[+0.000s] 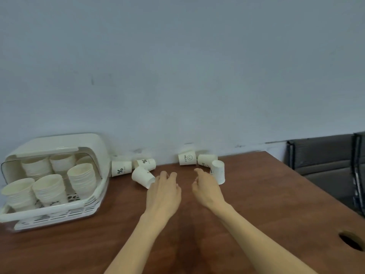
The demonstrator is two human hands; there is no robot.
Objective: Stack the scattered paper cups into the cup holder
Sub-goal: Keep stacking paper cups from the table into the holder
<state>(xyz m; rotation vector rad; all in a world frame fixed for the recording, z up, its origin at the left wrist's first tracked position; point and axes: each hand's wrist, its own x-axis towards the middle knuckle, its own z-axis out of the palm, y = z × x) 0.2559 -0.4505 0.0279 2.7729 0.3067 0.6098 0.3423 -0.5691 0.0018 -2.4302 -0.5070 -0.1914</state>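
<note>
Empty hands [185, 189] near scattered cups [143, 177]

grey wall [177, 66], brown table [266, 194]

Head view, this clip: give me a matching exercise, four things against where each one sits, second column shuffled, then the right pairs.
Things
1. cup holder
2. HELLO cup
3. left hand
4. cable hole

Places
A. by the wall, right of the table's middle
B. right edge of the table, near the camera
C. left end of the table, full of stacked cups
D. just right of a tipped blank cup

Pairs: 1-C, 2-A, 3-D, 4-B
</note>
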